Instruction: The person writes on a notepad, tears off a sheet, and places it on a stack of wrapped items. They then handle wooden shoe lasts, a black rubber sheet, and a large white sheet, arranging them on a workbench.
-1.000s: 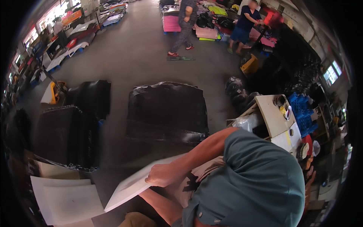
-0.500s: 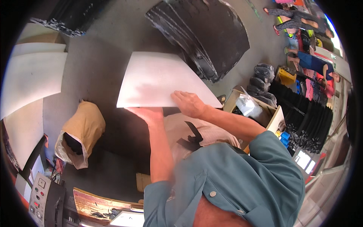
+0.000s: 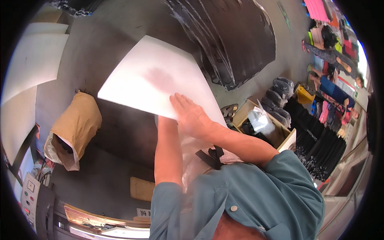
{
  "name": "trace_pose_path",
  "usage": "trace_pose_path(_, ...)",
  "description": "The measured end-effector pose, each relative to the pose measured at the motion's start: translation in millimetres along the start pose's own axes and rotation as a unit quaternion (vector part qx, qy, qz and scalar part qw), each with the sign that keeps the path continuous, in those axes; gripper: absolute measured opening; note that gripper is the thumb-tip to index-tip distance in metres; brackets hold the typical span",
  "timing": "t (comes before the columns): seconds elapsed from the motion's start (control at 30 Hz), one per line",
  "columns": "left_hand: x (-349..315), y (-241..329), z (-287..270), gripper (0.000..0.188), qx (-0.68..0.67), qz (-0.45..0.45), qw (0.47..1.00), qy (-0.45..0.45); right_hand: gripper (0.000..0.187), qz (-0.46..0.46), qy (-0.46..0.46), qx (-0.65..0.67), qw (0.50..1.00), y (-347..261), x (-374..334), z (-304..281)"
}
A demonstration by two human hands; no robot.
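Note:
A large white translucent sheet (image 3: 128, 80) is held in front of me, its far corner tilted up to the left. My right hand (image 3: 191, 114) lies flat on its top near the close edge, fingers stretched out and side by side. My left forearm (image 3: 168, 156) passes beneath the sheet, which hides my left hand and its fingers. A dark blurred shadow shows through the sheet above that arm. Below the sheet, a pale pinkish cloth with a black strap (image 3: 212, 157) lies at my waist.
Stacked dark sheets (image 3: 244, 40) lie on the floor ahead. At left are a brown paper sack (image 3: 82, 124), pale boards (image 3: 36, 60) and a control panel (image 3: 29, 196). An open box (image 3: 282, 140), black bundles (image 3: 312, 134) and people (image 3: 334, 88) are on the right.
The sheet has turned and its left corner has swung out to the left and upward. My right hand has slid left along its near edge. My left hand has gone out of sight beneath it.

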State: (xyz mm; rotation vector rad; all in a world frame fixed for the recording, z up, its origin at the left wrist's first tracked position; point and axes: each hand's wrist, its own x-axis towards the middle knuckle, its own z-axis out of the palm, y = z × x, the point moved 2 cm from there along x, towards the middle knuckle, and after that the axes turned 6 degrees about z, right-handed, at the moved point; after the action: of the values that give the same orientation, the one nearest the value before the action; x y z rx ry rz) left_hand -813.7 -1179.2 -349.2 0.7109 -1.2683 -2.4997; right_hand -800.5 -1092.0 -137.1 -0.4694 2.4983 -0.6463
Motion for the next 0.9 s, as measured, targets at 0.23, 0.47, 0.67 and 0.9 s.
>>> trace_pose_path(0.23, -12, 17, 75, 0.085, -0.14, -0.215, 0.965, -0.044, 0.036, 0.096, -0.009, 0.16, 0.982, 17, 68, -107)
trace_pose_path(0.47, -119, -13, 62, 0.109, -0.127, -0.555, 0.806, 0.162, 0.019, 0.123, 0.015, 0.227, 0.966, -38, 63, -249)
trace_pose_path(0.67, -117, 38, 66, 0.089, -0.457, -0.192, 0.854, 0.158, 0.024, 0.138, 0.073, 0.18, 0.971, -98, -25, -316)
trace_pose_path(0.9, -86, 157, 89, 0.062, -0.534, -0.098, 0.831, 0.122, 0.026, 0.024, 0.195, 0.291, 0.936, -106, -152, -366)
